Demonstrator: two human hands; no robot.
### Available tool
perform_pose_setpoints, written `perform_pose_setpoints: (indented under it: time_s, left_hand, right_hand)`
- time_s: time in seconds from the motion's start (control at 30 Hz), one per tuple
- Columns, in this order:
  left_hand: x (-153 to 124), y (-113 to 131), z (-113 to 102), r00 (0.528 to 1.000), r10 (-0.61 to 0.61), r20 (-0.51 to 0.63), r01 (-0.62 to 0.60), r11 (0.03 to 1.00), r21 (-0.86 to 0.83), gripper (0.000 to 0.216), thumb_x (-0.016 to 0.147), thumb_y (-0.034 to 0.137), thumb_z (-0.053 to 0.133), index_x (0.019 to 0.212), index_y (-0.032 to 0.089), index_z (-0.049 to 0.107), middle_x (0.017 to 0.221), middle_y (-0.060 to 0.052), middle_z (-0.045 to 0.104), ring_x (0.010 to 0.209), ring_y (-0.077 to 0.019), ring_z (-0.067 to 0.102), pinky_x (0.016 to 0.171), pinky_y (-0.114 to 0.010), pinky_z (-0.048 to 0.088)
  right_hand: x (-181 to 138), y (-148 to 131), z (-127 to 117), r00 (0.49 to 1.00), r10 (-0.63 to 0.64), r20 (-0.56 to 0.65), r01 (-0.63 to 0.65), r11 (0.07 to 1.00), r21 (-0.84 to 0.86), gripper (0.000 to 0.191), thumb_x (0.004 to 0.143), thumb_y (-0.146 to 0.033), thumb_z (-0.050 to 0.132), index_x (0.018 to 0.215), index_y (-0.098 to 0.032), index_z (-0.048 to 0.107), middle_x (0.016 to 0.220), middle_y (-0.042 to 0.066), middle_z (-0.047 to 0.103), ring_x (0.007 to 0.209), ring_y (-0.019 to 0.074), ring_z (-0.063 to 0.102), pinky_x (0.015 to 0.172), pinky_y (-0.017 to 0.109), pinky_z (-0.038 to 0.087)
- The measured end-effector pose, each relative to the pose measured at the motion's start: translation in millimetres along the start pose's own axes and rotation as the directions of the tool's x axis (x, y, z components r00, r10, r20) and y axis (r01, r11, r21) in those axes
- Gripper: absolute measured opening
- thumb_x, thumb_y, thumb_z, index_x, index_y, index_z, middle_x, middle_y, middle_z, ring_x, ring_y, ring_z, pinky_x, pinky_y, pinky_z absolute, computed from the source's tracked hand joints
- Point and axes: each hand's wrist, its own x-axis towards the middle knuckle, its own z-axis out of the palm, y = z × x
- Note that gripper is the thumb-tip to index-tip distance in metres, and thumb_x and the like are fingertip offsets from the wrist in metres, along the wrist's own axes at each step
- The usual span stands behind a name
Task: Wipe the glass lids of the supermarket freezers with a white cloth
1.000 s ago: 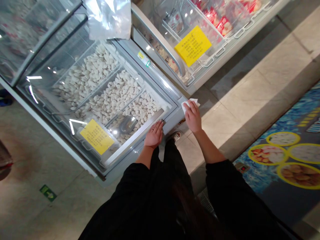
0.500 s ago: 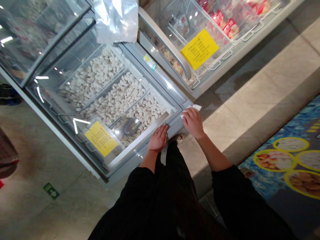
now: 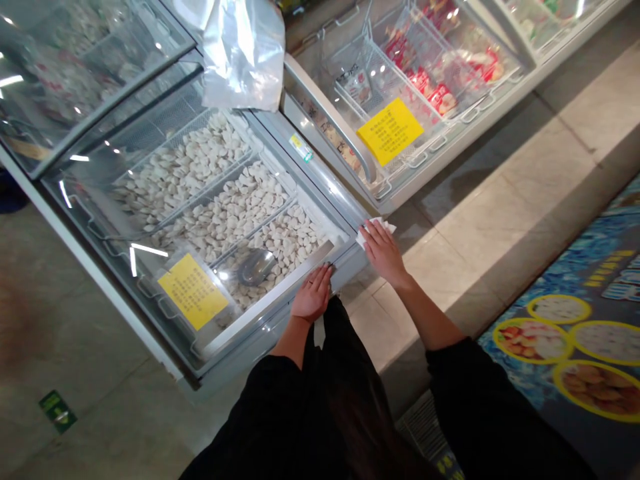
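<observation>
My left hand (image 3: 313, 295) lies flat, fingers out, on the near rim of a chest freezer (image 3: 280, 303) at its open end. My right hand (image 3: 383, 252) presses a white cloth (image 3: 371, 228) against the freezer's right corner, fingers stretched over the cloth. Inside the freezer, wire baskets hold several white dumplings (image 3: 225, 207), and a metal scoop (image 3: 255, 265) lies among them close to my left hand. A yellow label (image 3: 193, 291) sits under the glass lid.
A crumpled clear plastic bag (image 3: 245, 50) lies on the freezer's far edge. A second freezer (image 3: 400, 100) with red packets and a yellow label (image 3: 390, 130) stands to the right. Beige floor tiles run between them; a printed floor mat (image 3: 575, 327) lies at right.
My right hand slid the cloth a little along the freezer's corner. My left hand stayed on the rim. The camera tilted, shifting the whole scene slightly.
</observation>
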Motion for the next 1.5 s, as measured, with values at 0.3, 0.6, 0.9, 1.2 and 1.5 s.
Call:
perform_pose_setpoints:
  time_s: [0.3, 0.6, 0.9, 1.2, 1.5]
  left_hand:
    - [-6, 1, -2, 0.999, 0.037, 0.001, -0.037, 0.999, 0.014, 0.082, 0.103, 0.019, 0.047, 0.176, 0.035, 0.014, 0.174, -0.005, 0.041, 0.160, -0.0248, 0.038, 0.133, -0.046, 0.040]
    - [12, -4, -37, 0.989, -0.063, -0.133, 0.075, 0.994, 0.085, 0.060, 0.106, 0.016, 0.038, 0.166, 0.025, 0.043, 0.171, -0.007, 0.047, 0.162, -0.0226, 0.036, 0.135, -0.045, 0.035]
    - [27, -44, -45, 0.962, -0.207, -0.180, 0.222, 0.973, 0.070, 0.046, 0.110, 0.027, 0.047, 0.152, 0.009, 0.054, 0.160, -0.017, 0.059, 0.156, -0.0280, 0.047, 0.131, -0.047, 0.040]
    - [27, -41, -42, 0.952, -0.215, -0.216, 0.236, 0.969, 0.076, 0.043, 0.110, 0.029, 0.045, 0.146, 0.014, 0.061, 0.155, -0.017, 0.064, 0.155, -0.0285, 0.050, 0.129, -0.049, 0.044]
    - [28, -46, -36, 0.943, -0.168, -0.286, 0.208, 0.972, 0.113, 0.041, 0.108, 0.031, 0.047, 0.140, 0.014, 0.066, 0.148, -0.015, 0.070, 0.148, -0.0292, 0.059, 0.124, -0.049, 0.051]
  right_hand:
    - [54, 1, 10, 0.990, -0.129, 0.049, 0.132, 0.990, -0.050, 0.065, 0.105, -0.019, 0.051, 0.169, -0.025, 0.039, 0.176, 0.006, 0.039, 0.164, 0.0294, 0.035, 0.133, 0.057, 0.034]
    - [-4, 16, 13, 0.952, 0.236, -0.195, -0.239, 0.971, 0.005, 0.046, 0.112, -0.037, 0.040, 0.143, -0.020, 0.069, 0.150, 0.024, 0.063, 0.141, 0.0386, 0.055, 0.117, 0.049, 0.047]
    - [-3, -96, 39, 0.993, 0.020, 0.120, -0.017, 1.000, -0.024, 0.022, 0.109, -0.034, 0.053, 0.108, -0.028, 0.075, 0.104, 0.009, 0.078, 0.104, 0.0296, 0.069, 0.093, 0.042, 0.059]
    - [41, -74, 26, 0.955, 0.272, 0.118, -0.242, 0.945, -0.219, 0.019, 0.105, -0.012, 0.054, 0.115, -0.014, 0.069, 0.120, 0.019, 0.071, 0.113, 0.0318, 0.064, 0.090, 0.039, 0.052]
    - [27, -60, 20, 0.953, 0.303, 0.000, -0.299, 0.940, -0.162, 0.019, 0.102, -0.015, 0.055, 0.104, -0.014, 0.074, 0.110, 0.019, 0.074, 0.113, 0.0345, 0.059, 0.096, 0.046, 0.051]
